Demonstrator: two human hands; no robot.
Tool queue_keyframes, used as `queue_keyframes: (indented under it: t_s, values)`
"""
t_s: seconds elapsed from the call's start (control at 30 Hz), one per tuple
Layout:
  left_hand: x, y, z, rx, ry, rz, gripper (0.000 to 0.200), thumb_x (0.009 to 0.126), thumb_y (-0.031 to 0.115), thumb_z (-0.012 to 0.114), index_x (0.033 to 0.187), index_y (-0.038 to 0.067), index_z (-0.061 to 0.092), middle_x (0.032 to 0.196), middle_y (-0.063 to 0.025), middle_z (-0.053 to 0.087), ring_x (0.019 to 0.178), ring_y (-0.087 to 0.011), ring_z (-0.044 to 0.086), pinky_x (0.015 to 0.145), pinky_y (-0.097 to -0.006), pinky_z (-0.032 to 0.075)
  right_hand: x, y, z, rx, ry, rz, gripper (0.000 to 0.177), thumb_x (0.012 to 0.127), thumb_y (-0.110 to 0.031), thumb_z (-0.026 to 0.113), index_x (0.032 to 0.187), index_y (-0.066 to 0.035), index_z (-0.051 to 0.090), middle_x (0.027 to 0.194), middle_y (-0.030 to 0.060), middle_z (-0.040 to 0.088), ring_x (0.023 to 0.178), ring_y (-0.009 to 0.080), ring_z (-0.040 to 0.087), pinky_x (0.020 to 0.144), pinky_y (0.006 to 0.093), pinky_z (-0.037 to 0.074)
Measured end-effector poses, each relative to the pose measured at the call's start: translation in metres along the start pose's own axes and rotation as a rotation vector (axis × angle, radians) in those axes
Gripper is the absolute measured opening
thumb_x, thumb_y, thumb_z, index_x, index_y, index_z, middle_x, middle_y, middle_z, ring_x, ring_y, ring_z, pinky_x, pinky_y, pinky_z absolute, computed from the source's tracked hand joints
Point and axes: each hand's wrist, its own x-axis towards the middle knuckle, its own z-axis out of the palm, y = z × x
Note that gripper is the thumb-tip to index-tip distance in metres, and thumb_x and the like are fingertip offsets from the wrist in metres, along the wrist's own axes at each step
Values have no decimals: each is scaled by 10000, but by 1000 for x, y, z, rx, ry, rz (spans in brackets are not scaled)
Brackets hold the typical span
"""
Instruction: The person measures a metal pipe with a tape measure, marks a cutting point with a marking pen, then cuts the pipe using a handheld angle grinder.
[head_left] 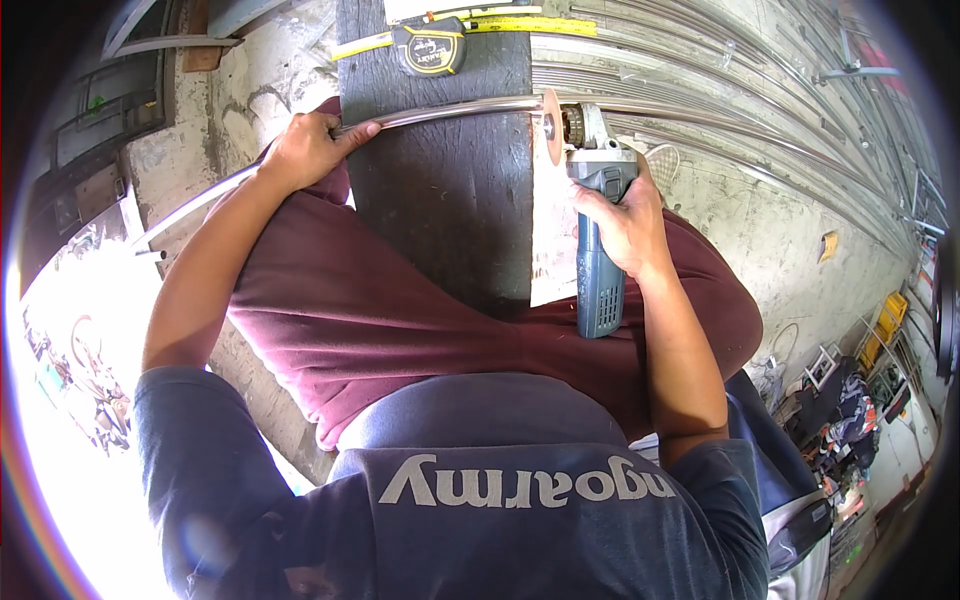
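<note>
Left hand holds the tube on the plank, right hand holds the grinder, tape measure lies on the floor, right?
No: the head view shows the tape measure on the plank, past the tube. The left hand does hold the tube, the right hand the grinder.

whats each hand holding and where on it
The left hand clamps the metal tube at the left edge of the plank. The right hand wraps the angle grinder around its blue body, just behind the head.
</note>
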Motion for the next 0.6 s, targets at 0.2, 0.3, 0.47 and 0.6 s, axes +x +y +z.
queue_keyframes:
  t_s: [0.2, 0.3, 0.47, 0.6]
  values:
    - [-1, 0, 3, -7, 29, 18, 876, 946, 813, 701, 868, -55, 783, 778, -275, 732, 833, -414, 770, 835, -522, 593, 1, 5, 0, -9, 4, -14, 694, 887, -148, 866, 1419, 118, 508, 1128, 165, 772, 1006, 222, 750, 946, 362, 592]
    - [0, 1, -1, 6, -14, -3, 949, 901, 888, 683, 897, -53, 807, 816, -256, 769, 876, -400, 790, 857, -517, 607, 1, 7, 0, 20, 5, 6, 698, 890, -150, 868, 1424, 119, 507, 1136, 169, 770, 1010, 223, 750, 947, 361, 592]
    - [0, 2, -2, 5, -27, -11, 962, 889, 887, 700, 931, -68, 804, 842, -258, 777, 899, -401, 794, 872, -509, 611, 0, 4, -1, 26, -3, -4, 707, 891, -146, 869, 1434, 116, 498, 1137, 168, 769, 1017, 224, 752, 952, 362, 592]
    - [0, 1, -1, 7, -9, -16, 972, 869, 888, 722, 970, -75, 800, 886, -259, 789, 926, -403, 799, 893, -500, 616, 1, 11, 0, 43, -2, -9, 705, 892, -144, 866, 1434, 113, 496, 1136, 172, 770, 1016, 229, 755, 952, 365, 593]
